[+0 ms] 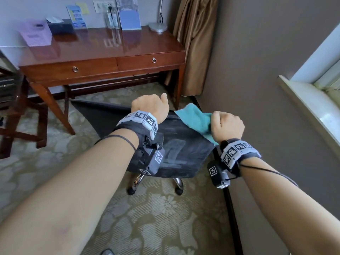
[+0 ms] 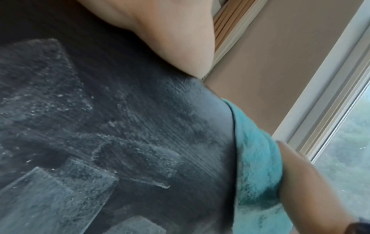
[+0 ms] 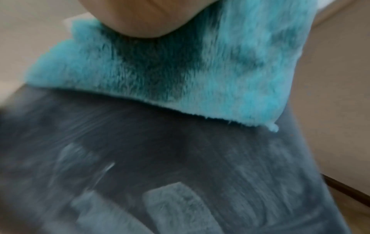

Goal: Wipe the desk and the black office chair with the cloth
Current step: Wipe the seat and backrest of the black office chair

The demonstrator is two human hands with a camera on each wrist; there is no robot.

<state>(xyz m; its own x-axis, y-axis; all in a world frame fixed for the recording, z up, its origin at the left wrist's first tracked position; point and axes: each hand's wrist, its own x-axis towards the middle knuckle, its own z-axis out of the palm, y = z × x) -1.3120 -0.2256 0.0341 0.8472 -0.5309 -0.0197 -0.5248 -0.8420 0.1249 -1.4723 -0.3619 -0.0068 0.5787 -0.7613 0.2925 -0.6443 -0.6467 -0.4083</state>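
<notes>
The black office chair (image 1: 180, 151) stands in front of me, its dusty back facing me, streaked with wipe marks. My left hand (image 1: 150, 107) curls over the top edge of the chair back; its fingers are hidden behind the edge. A teal cloth (image 1: 195, 118) lies over the top right corner of the back, gripped by my right hand (image 1: 227, 124). In the left wrist view the chair fabric (image 2: 120, 126) fills the frame, with the cloth (image 2: 258, 158) at its right edge. The right wrist view shows the cloth (image 3: 180, 71) pressed on the chair (image 3: 180, 174). The glossy wooden desk (image 1: 110, 46) stands beyond.
A grey wall (image 1: 266, 89) runs close along the chair's right, with a white window sill (image 1: 309, 100) and a brown curtain (image 1: 195, 43). On the desk stand a lamp base (image 1: 157, 26), bottles (image 1: 112, 17), leaflets and a tissue box (image 1: 58, 26). A wooden stool (image 1: 22, 115) stands left.
</notes>
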